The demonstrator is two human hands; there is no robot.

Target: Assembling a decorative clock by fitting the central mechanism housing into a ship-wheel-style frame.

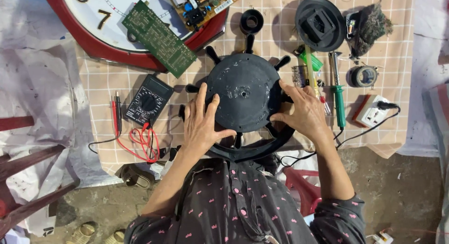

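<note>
A round black plastic disc [241, 89] with short spokes around its rim lies on the checked cloth [98, 82], over a black ring [252, 148] below it. My left hand [202, 123] rests flat on the disc's lower left edge, thumb along its rim. On the disc's right edge my right hand [304, 111] grips it, fingers on top and thumb at the rim. Both hands hold the disc between them.
A red-rimmed wall clock [100, 45] with two circuit boards on it lies at top left. A black multimeter [148, 100] with red leads sits left of the disc. Right of it are a green screwdriver [338, 96], tape roll [364, 76], white socket block [372, 111] and black housing [320, 23].
</note>
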